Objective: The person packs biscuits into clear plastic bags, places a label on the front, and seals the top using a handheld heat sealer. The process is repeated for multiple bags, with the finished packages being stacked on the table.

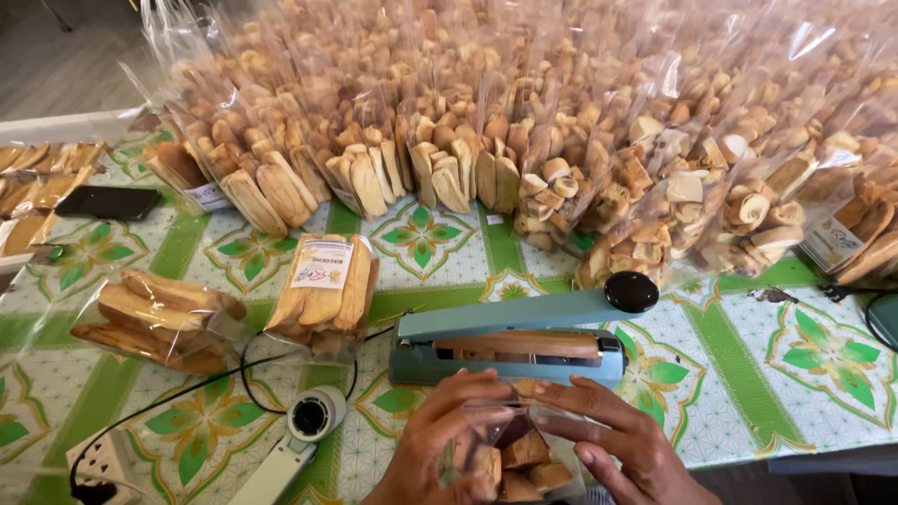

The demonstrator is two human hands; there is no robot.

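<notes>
Head view is filled by a table covered with a tablecloth [748, 374] printed in green bands and leaf medallions on white. At the near edge, a clear bag of biscuit pieces [510, 458] is held between both hands, just in front of a teal impulse heat sealer [510, 351]. The left hand [435, 440] is curled around the bag's left side, fingers closed on the plastic near its top; the right hand [622, 444] is pinching the upper right of the bag between thumb and fingers. The sealer's arm is raised, ending in a black round knob [630, 292], and the brown sealing strip is exposed below it. A black cable [253, 374] is looped across the cloth left of the sealer, beside a white handheld device with a round head [304, 425]. A white power strip [98, 463] is seen at the lower left corner. Two filled bags lie left of the sealer: a labelled bag of long biscuits [327, 290] and an unlabelled bag [159, 318]. A dark phone [108, 201] rests further left. The far half of the table is crowded with a mass of standing biscuit bags [524, 122]. Grey floor [56, 56] is visible at the upper left.
</notes>
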